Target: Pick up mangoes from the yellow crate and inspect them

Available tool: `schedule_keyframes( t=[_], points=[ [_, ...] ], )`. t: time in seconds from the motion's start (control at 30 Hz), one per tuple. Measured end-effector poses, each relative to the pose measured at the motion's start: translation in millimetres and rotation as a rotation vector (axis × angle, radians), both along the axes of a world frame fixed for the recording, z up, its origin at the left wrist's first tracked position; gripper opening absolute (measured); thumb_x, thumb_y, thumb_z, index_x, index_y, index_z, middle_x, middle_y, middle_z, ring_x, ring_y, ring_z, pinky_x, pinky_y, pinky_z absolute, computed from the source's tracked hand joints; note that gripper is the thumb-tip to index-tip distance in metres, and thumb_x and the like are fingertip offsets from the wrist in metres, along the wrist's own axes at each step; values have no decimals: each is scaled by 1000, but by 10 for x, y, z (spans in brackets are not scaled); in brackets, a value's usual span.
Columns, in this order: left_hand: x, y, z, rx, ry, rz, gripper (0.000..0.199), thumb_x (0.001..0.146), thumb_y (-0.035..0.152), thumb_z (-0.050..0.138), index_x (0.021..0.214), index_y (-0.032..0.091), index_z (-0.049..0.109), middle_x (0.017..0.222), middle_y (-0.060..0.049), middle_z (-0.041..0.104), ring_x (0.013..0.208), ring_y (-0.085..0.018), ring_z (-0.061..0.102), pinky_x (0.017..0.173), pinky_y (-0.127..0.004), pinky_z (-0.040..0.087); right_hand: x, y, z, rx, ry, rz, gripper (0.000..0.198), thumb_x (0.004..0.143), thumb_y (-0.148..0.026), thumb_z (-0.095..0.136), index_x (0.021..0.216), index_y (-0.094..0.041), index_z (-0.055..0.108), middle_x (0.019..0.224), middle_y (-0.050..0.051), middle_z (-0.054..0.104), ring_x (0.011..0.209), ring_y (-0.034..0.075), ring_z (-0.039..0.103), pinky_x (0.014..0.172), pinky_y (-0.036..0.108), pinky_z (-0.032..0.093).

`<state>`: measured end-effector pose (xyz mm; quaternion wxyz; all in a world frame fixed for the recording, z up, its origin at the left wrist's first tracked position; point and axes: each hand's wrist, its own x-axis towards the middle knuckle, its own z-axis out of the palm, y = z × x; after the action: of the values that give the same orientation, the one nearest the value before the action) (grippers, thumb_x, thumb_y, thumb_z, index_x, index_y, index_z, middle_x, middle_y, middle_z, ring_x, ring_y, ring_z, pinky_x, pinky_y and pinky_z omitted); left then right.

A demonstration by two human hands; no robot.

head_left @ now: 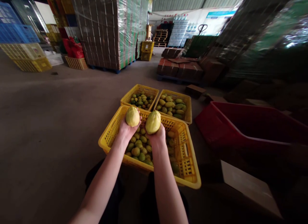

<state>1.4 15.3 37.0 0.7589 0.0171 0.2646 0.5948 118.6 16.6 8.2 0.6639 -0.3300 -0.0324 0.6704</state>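
My left hand [128,129] holds a rounded yellow papaya [132,116], its fingers curled round the underside and right side. In my right hand [157,134] rests a larger yellow papaya [153,122], pear-shaped with a ribbed top. Both hands are raised side by side over a large yellow plastic crate [192,166] with slotted walls. Below them, many smaller green and yellow fruits [141,148] lie in that crate, partly hidden by my forearms.
Two more yellow crates, a left one [125,97] and a right one [189,105], hold fruit just beyond. A red tub [240,139] and an open cardboard box [247,182] stand at right. Wrapped pallet stacks [103,28] and stacked crates [24,50] rise behind.
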Motion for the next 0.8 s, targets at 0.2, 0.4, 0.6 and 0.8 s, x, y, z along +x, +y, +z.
schedule_keyframes(
  t=[0.2, 0.4, 0.6, 0.8],
  points=[
    [-20, 3, -44, -41, -12, 53, 27, 95, 36, 48, 102, 18, 66, 75, -5, 69, 64, -14, 68, 57, -21, 57, -36, -81, 142, 36, -2, 51, 30, 87, -48, 52, 85, -21, 66, 68, 1, 71, 56, 17, 67, 54, 30, 57],
    [-96, -41, -56, -114, -53, -11, 26, 89, 34, 55, 100, 12, 64, 70, -5, 65, 55, -11, 62, 45, -15, 51, 25, -114, 146, -24, -55, 33, 17, 78, -38, 63, 81, -21, 63, 61, -2, 66, 51, 14, 62, 45, 24, 52],
    [56, -13, -117, -201, 147, 12, 28, 96, 31, 42, 99, 15, 64, 71, -5, 66, 58, -14, 64, 50, -21, 55, -4, -69, 102, -71, -35, 11, 27, 85, -45, 51, 79, -21, 60, 56, -1, 63, 48, 15, 58, 38, 22, 42],
    [125, 10, -103, -299, 52, 23, 30, 97, 34, 38, 94, 15, 61, 63, -3, 58, 50, -12, 58, 39, -17, 49, -32, -61, 101, -83, 25, 55, 29, 92, -43, 45, 78, -20, 58, 54, -1, 61, 45, 13, 56, 38, 20, 44]
  ],
)
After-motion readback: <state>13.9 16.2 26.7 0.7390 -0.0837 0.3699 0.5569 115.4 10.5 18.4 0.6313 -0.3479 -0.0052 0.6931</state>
